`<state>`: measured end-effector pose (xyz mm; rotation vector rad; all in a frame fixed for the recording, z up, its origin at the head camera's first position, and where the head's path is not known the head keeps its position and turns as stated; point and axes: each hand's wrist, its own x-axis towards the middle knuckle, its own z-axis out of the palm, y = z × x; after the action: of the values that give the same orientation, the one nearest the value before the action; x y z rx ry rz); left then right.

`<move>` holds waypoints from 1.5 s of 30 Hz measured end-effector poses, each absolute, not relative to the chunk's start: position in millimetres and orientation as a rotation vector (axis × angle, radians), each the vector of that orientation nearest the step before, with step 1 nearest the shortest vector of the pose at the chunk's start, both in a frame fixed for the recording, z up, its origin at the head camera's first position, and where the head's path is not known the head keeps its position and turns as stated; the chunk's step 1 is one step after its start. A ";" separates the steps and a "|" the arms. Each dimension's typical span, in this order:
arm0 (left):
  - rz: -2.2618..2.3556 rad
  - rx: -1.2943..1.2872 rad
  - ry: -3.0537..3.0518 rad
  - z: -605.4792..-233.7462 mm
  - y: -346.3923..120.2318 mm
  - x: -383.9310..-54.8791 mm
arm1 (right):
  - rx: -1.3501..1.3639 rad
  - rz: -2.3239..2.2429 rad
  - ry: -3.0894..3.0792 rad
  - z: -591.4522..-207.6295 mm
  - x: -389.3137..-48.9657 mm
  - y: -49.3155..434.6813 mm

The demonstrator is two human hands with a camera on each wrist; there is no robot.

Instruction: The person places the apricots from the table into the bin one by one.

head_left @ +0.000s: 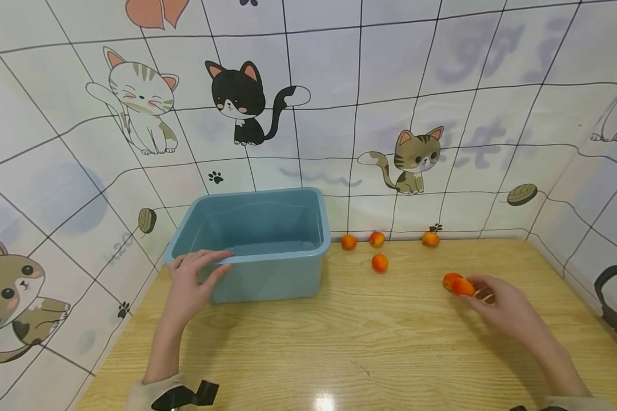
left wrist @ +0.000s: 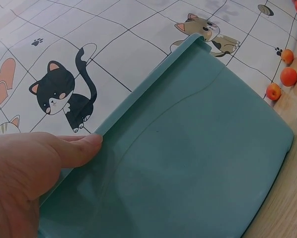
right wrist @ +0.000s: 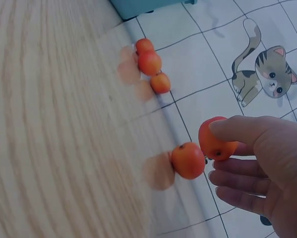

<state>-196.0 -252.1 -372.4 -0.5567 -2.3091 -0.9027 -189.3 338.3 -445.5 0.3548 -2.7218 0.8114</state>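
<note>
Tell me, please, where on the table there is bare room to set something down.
The widest free patch is the near tabletop, bordered by the blue bin and right hand. A smaller one lies in the far right corner, between that hand and the wall. It is crowded right of the bin, where orange fruits cluster, and at the held fruit.

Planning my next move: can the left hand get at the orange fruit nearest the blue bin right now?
Probably not directly: the left hand grips the blue bin near its left end, and the bin stands between it and that orange fruit. Letting go and reaching across might work.
</note>
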 end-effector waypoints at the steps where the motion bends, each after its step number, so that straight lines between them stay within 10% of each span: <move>1: -0.902 -0.556 -2.309 -372.4 -252.1 -196.0 | 0.354 0.807 -2.710 -444.1 -189.0 336.3; 45: -0.941 -0.559 -2.297 -372.8 -250.6 -195.4 | 0.566 0.911 -2.280 -384.7 -193.6 234.6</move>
<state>-195.4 -250.6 -372.8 -0.5585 -2.2969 -0.9412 -193.6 234.6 -384.7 0.5657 -2.2802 0.9107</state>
